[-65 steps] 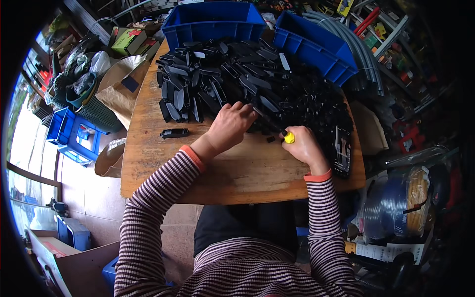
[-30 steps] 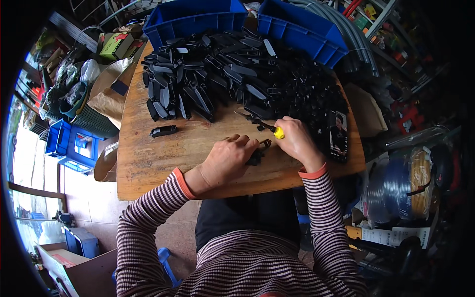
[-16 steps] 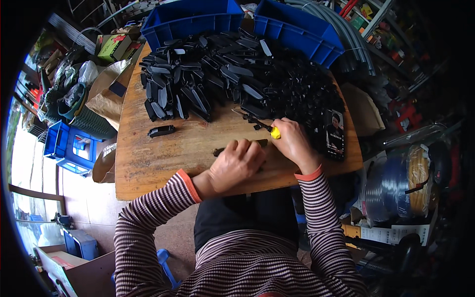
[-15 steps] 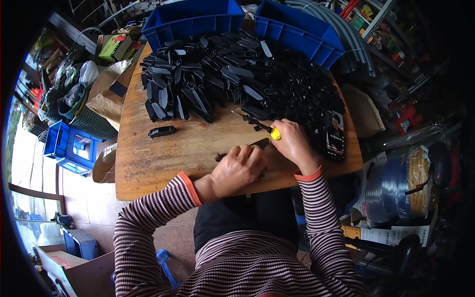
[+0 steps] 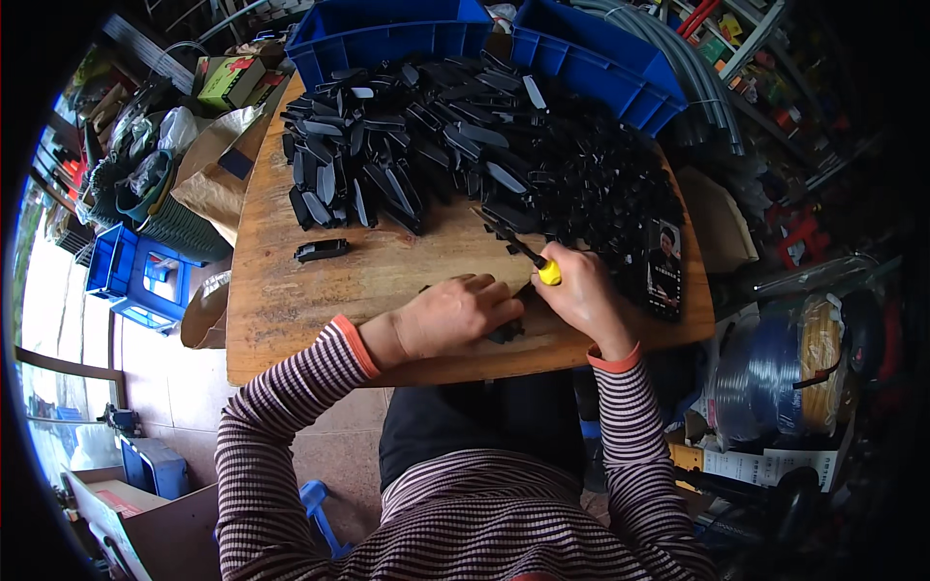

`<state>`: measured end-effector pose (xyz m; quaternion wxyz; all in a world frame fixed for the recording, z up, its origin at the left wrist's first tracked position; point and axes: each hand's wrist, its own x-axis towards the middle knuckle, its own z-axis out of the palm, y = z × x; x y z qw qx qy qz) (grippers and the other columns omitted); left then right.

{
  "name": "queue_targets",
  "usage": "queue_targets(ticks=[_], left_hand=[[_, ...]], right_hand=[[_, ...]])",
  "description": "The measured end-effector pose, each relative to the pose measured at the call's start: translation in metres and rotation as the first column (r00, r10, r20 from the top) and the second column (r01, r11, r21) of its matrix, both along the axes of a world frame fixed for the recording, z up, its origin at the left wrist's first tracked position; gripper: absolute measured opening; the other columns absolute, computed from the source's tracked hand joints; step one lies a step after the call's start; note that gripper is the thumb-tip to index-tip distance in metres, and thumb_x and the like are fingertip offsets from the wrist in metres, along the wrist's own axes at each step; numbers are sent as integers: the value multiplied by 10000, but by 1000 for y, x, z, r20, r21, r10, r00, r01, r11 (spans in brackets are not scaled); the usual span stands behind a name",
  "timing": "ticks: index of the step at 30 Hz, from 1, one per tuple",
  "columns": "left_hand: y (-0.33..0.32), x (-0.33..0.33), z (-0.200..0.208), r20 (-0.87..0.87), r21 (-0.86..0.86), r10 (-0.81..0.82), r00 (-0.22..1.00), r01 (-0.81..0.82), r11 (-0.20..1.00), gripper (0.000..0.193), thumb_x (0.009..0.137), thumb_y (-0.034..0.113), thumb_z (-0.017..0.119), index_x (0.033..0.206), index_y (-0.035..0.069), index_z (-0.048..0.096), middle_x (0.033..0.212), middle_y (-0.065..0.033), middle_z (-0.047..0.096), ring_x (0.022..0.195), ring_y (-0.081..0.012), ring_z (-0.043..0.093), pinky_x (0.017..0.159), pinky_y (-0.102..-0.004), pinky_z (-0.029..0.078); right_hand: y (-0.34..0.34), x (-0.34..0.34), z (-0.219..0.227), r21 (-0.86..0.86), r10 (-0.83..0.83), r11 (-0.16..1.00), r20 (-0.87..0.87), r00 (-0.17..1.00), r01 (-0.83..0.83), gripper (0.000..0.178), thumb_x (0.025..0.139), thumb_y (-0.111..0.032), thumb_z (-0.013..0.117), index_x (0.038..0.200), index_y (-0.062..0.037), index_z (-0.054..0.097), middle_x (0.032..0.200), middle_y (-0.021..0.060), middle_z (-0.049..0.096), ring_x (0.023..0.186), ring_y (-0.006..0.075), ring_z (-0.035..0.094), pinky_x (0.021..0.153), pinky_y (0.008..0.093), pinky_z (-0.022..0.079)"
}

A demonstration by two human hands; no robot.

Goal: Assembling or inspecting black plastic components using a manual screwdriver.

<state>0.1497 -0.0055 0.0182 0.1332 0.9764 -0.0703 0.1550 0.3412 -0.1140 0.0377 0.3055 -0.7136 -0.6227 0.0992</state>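
Note:
My right hand (image 5: 585,295) grips a screwdriver by its yellow handle (image 5: 550,272), the dark shaft (image 5: 513,240) angled up and left toward the pile. Close by on the left, my left hand (image 5: 453,315) is closed, knuckles up, over a black plastic part (image 5: 506,332) near the table's front edge. Most of that part is hidden under the fingers. One loose black part (image 5: 322,250) lies alone at the left. Across the back of the table spreads a big heap of black plastic pieces (image 5: 407,145), long flat ones at the left, small ones at the right.
Two blue bins (image 5: 392,41) (image 5: 601,63) stand behind the heap. A phone (image 5: 663,269) showing a person lies at the right of the wooden table (image 5: 281,320). Brown paper bags (image 5: 218,174) flank the table; wrapped coils (image 5: 775,373) sit at the right.
My left hand has shifted slightly left and turned flatter, covering the black part whose long edge showed before. The screwdriver's shaft now stands out more clearly, its tip slightly higher.

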Motion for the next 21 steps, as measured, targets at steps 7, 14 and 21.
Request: queue_targets(ticks=[7, 14, 21], left_hand=[[-24, 3, -3, 144, 104, 41, 989, -56, 993, 401, 763, 140, 611, 1127, -26, 583, 1065, -140, 615, 862, -248, 628, 749, -340, 541], [-32, -4, -10, 175, 181, -60, 983, 27, 983, 378, 769, 150, 606, 1101, -32, 598, 1038, -137, 613, 804, -211, 626, 726, -312, 540], [-37, -5, -15, 173, 173, -31, 984, 1, 985, 328, 771, 131, 596, 1062, -20, 607, 999, -129, 610, 792, -191, 620, 702, -289, 532]], right_hand=[[0, 2, 5, 122, -9, 993, -12, 1000, 10, 162, 786, -49, 704, 894, -14, 588, 748, 170, 639, 697, 359, 652, 604, 404, 505], [-14, -18, 2, 64, 40, 997, -28, 999, -38, 166, 753, -7, 711, 853, -25, 579, 821, 150, 646, 757, 350, 652, 626, 391, 507], [-18, -18, 1, 20, 180, 983, 55, 982, -182, 139, 789, -14, 696, 875, -4, 587, 836, 139, 630, 746, 314, 644, 621, 346, 491]])
